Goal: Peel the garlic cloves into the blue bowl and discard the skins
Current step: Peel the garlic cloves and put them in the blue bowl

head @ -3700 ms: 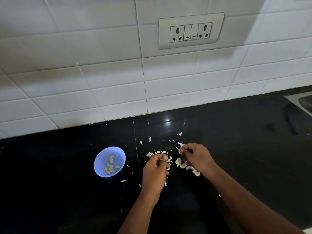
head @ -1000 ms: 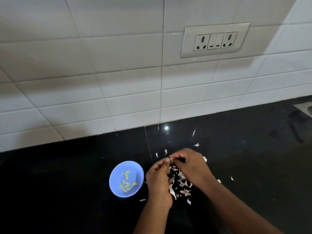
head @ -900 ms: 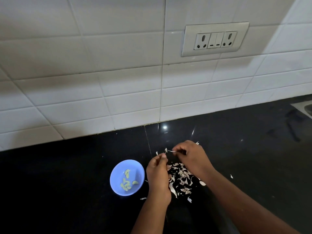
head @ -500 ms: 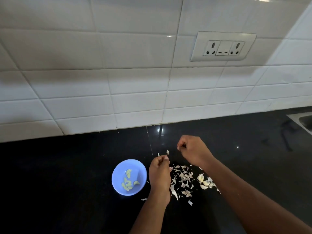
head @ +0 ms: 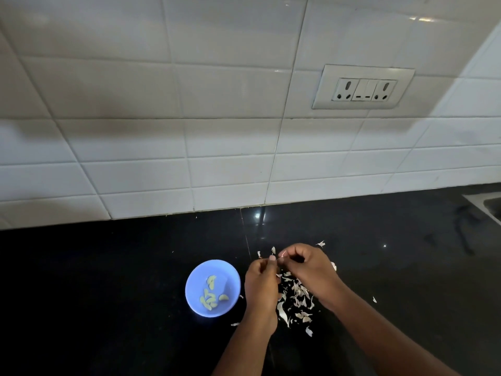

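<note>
Just left of the left hand (head: 260,284), the blue bowl (head: 212,288) waits while both hands, fingertips together with the right hand (head: 309,270), pinch a garlic clove (head: 279,259).

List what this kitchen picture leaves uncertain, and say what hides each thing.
- What the left hand and right hand pinch between them: head view, fingertips cover it.
- Count of peeled cloves in the blue bowl: they overlap, too small.
- Skins under the right wrist: partly covered.
- Sink: cut off by the right edge.
</note>
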Demonstrator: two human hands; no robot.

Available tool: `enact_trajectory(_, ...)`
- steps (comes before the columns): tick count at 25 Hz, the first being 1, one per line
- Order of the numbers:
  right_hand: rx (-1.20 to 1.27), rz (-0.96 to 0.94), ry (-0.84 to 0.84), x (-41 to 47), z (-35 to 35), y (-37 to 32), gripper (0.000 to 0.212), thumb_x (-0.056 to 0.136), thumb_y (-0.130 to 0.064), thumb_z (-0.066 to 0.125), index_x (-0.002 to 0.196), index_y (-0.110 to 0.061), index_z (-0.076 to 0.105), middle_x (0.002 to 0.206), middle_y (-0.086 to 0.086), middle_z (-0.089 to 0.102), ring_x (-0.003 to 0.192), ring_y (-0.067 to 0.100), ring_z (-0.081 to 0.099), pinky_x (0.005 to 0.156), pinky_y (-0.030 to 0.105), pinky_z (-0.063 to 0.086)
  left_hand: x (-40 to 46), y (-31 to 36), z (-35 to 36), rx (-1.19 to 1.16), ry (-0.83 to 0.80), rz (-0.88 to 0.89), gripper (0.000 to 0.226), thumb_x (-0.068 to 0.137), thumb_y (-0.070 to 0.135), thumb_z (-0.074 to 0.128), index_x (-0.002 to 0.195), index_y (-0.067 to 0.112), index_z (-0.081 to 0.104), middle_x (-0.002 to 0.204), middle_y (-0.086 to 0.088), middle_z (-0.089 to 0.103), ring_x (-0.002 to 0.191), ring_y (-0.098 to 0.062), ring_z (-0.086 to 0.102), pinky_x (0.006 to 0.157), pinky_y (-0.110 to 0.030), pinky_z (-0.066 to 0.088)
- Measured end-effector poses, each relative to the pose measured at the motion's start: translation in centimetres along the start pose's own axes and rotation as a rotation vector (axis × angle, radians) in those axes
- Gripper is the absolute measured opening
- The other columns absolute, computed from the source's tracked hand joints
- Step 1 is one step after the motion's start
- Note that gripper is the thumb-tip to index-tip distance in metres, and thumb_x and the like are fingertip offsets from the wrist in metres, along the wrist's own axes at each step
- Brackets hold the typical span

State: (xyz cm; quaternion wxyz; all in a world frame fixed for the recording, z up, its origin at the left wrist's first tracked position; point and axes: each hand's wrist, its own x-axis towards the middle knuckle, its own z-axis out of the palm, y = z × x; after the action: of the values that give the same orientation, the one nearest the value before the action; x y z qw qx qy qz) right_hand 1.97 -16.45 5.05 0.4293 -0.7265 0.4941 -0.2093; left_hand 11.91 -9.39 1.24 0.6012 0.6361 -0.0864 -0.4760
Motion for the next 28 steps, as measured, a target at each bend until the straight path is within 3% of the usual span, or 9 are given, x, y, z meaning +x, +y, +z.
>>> enact_trajectory(3,0.119,-0.020,0.059,-2.3,-0.5,-0.4,0.010,0.093,-0.016,0.075,0.089,-0.024,0.079,0.089,-0.008,0.078,0.085,0.006,0.074,0.078,0.020,0.058,-0.4,0.3,0.5,-0.040,-0.067,-0.023,0.021,0.105,0.027,0.062,0.096,0.013,0.075,0.094,-0.012,0.078,0.078,-0.015,0.067,0.051,-0.025,0.046)
enact_trajectory(5,0.216,-0.017,0.084,-3.0,-1.2,-0.3,0.010,0.094,-0.014,0.075,0.091,-0.022,0.080,0.091,-0.005,0.079,0.088,0.010,0.075,0.081,0.025,0.060,-1.2,1.0,0.8,-0.049,-0.116,-0.020,0.019,0.104,0.024,0.063,0.097,0.012,0.077,0.089,-0.005,0.078,0.077,-0.011,0.067,0.052,-0.024,0.047)
enact_trajectory(9,0.373,0.001,0.123,-4.1,-2.2,-0.4,0.007,0.094,-0.015,0.076,0.095,-0.019,0.081,0.093,-0.003,0.080,0.091,0.010,0.076,0.080,0.020,0.057,-2.7,1.2,1.7,-0.014,-0.130,0.062,0.018,0.105,0.021,0.062,0.101,0.015,0.078,0.094,-0.003,0.079,0.080,-0.010,0.067,0.054,-0.022,0.048)
enact_trajectory(14,0.588,0.114,0.140,-4.5,-2.0,-0.1,0.012,0.094,-0.007,0.073,0.098,-0.014,0.082,0.096,0.006,0.081,0.096,0.018,0.077,0.089,0.033,0.059,-3.7,0.8,2.7,-0.017,-0.081,0.114,0.020,0.106,0.019,0.060,0.097,0.016,0.078,0.093,-0.014,0.077,0.075,-0.012,0.064,0.053,-0.023,0.047)
enact_trajectory(16,0.660,0.158,0.111,-4.2,-2.1,0.1,0.011,0.094,-0.005,0.073,0.098,-0.011,0.082,0.095,0.011,0.080,0.089,0.022,0.077,0.086,0.035,0.060,-4.0,0.9,3.0,-0.024,-0.070,0.110,0.022,0.107,0.019,0.058,0.097,0.014,0.078,0.087,-0.010,0.077,0.072,-0.011,0.065,0.052,-0.022,0.046)
enact_trajectory(21,0.922,0.271,-0.062,-3.4,-3.6,0.7,0.014,0.096,-0.001,0.066,0.100,-0.001,0.079,0.083,0.016,0.069,0.066,0.016,0.059,0.061,0.026,0.052,-4.7,2.0,3.5,-0.085,-0.159,0.000,0.029,0.108,0.024,0.058,0.090,0.007,0.074,0.071,-0.003,0.067,0.061,-0.011,0.061,0.056,-0.027,0.045)
enact_trajectory(28,0.962,0.268,-0.017,-2.5,-5.2,0.7,0.012,0.094,-0.002,0.070,0.105,0.000,0.074,0.080,0.012,0.070,0.063,0.013,0.061,0.059,0.025,0.052,-5.5,2.6,4.1,-0.109,-0.162,0.081,0.023,0.103,0.028,0.066,0.097,0.012,0.081,0.085,-0.008,0.075,0.079,-0.016,0.066,0.056,-0.030,0.050)
